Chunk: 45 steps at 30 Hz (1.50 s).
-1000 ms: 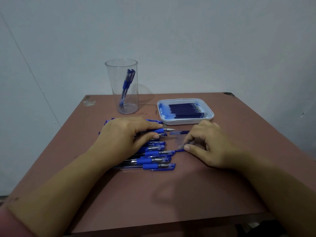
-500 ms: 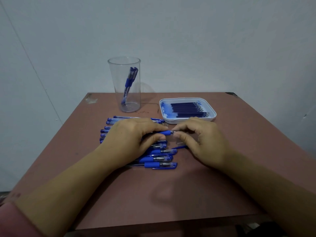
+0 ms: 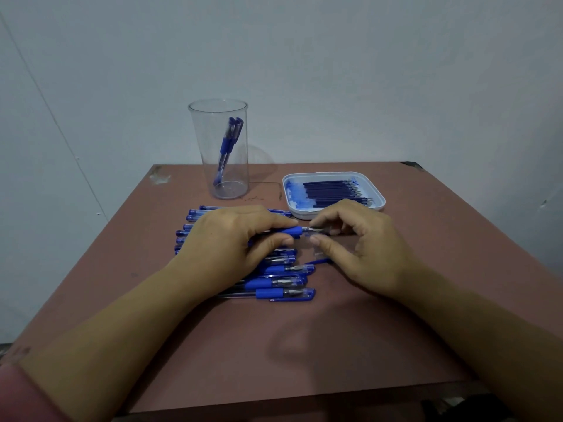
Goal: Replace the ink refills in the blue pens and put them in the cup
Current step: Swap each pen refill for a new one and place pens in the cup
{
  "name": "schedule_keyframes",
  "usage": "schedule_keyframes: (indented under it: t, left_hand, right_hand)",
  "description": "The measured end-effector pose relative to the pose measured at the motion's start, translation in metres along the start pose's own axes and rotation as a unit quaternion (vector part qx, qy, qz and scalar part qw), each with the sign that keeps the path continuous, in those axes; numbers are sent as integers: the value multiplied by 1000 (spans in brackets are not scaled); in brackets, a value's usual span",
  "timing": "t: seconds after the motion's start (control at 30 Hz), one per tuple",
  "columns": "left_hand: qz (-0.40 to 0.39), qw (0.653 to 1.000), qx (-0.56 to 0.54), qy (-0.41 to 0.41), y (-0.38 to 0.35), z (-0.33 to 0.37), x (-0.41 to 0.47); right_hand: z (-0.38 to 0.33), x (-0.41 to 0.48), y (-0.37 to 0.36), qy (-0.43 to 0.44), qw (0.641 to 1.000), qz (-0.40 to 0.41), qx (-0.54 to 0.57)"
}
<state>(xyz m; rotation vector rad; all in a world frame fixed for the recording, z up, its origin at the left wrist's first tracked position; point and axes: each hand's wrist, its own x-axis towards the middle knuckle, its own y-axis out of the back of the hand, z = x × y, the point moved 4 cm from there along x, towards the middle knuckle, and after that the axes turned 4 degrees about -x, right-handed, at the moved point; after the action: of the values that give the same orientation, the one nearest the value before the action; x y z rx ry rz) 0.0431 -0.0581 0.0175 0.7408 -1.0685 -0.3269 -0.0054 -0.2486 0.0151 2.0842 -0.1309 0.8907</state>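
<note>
Now the left hand [image 3: 240, 239] gripped a blue pen [image 3: 294, 230] by its rubber sleeve, thumb below and forefinger on top, holding it level just above the row of pens [image 3: 283, 281] that ran from beneath the palm toward six o'clock. The right hand [image 3: 359, 248] had come up from the surface [image 3: 304, 345], where a second earlier it had been fingering something small, and pinched the pen's metal tip [image 3: 313, 229] between thumb and forefinger, its other fingers loosely curled. With both hands meeting on one pen, the nose was probably about to be unscrewed so the old refill could come out. A small blue piece [image 3: 316, 261], possibly a cap's clip, lay on the surface just under the right hand. At one o'clock from the hands, close behind the right knuckles, the white tray [image 3: 377, 196] held the dark refills [image 3: 332, 191] side by side. At eleven o'clock, farther back, stood the clear cup [image 3: 201, 141] with a couple of finished pens [image 3: 228, 144] leaning inside. Judged by that row, most of the work remained.
</note>
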Motion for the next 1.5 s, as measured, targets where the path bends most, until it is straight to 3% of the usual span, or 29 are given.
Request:
schedule_keyframes:
  t: [1.23,1.5]
  left_hand:
    - [-11,999,-26,16,1,0,1]
    - [-2,1000,-24,11,1,0,2]
  right_hand:
    - [-4,2,2,49,998,19,-42]
    - [-2,2,2,-2,1000,11,-13]
